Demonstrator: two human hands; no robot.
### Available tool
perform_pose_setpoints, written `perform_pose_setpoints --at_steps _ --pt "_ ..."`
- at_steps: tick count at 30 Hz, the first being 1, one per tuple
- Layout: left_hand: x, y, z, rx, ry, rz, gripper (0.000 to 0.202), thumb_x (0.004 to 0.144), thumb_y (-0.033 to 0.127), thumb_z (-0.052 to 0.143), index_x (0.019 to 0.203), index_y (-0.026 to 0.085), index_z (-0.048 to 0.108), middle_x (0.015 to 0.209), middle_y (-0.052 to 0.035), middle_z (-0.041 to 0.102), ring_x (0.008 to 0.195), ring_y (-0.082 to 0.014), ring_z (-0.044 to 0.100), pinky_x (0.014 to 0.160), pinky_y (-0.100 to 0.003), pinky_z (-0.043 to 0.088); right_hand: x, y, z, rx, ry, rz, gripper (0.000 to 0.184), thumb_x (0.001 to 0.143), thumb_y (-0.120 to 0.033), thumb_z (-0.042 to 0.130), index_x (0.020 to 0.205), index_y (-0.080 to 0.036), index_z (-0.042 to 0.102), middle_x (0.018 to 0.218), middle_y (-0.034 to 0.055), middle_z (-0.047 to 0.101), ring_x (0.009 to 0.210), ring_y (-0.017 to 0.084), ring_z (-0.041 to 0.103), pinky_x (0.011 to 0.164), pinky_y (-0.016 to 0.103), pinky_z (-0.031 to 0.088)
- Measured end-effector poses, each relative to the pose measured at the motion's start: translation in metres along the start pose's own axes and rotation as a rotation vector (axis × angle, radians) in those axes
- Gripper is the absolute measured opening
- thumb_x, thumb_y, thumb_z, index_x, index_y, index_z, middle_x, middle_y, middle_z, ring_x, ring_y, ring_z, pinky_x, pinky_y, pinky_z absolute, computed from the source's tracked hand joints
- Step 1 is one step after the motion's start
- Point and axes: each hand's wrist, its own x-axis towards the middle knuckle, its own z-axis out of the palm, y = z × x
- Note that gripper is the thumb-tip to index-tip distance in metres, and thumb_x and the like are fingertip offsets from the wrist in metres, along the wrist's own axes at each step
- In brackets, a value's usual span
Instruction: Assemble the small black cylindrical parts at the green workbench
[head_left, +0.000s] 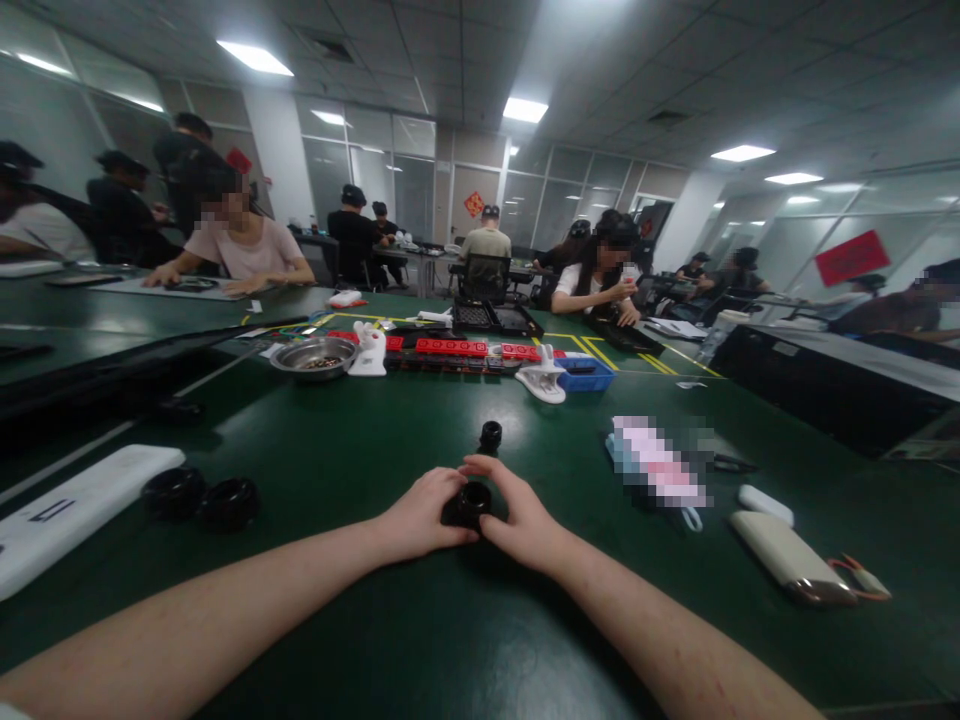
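Note:
My left hand point(421, 516) and my right hand point(525, 518) close in from both sides on a shiny black ring-shaped part point(475, 497) on the green table. It has a round opening facing up, and the fingers hide its sides. My right thumb and index finger curve round its near and far edges, while the left fingers press at its left. Just beyond them a smaller black ring-shaped part point(490, 435) stands on the table, apart from both hands.
Two more black ring parts point(229, 502) lie at left beside a long white case point(90, 505). A metal bowl point(313, 358), red strips point(452, 346) and a blue bin point(585, 373) stand farther back. At right are a power bank point(791, 555) and a black box point(832, 385). Co-workers sit beyond.

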Motion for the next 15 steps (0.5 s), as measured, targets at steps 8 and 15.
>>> perform_pose_setpoints --at_steps 8,15 --pt "0.0014 0.0009 -0.0005 0.011 -0.005 0.013 0.041 0.062 0.035 0.07 0.097 0.019 0.055 0.104 -0.0058 0.053 0.099 -0.0247 0.047 0.086 -0.037 0.04 0.0013 -0.0014 0.0003 -0.154 0.104 0.098 0.054 0.064 -0.026 0.066 0.113 -0.02 0.044 0.101 0.0071 0.055 0.097 0.023 0.052 0.087 0.041 0.04" --pt "-0.0003 0.0017 -0.0021 -0.007 -0.008 -0.002 0.047 0.063 0.038 0.07 0.104 0.02 0.054 0.105 -0.0062 0.052 0.1 -0.0253 0.047 0.088 -0.038 0.039 0.0019 0.0032 0.0012 0.173 0.017 0.035 0.054 0.067 -0.006 0.047 0.117 -0.021 0.034 0.103 0.0042 0.057 0.1 0.017 0.054 0.091 0.036 0.04"
